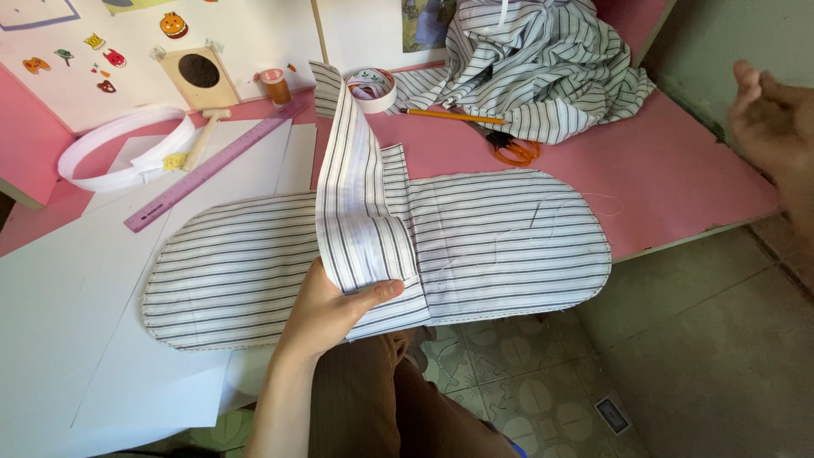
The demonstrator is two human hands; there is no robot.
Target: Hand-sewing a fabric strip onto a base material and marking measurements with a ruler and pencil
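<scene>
Pink desk (678, 170) carries a rounded striped fabric piece (509, 246). Left hand (326, 309) has its grip pinched on a striped fabric strip (352, 182) at the near edge. Right hand (776, 127) hovers off to the side, grip loosely open, holding nothing.

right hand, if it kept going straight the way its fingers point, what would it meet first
The right hand, raised at the frame's right edge, points its fingers up and left, toward the crumpled pile of striped shirt fabric on the pink tabletop. That looks first in line, though depth is unclear.
</scene>
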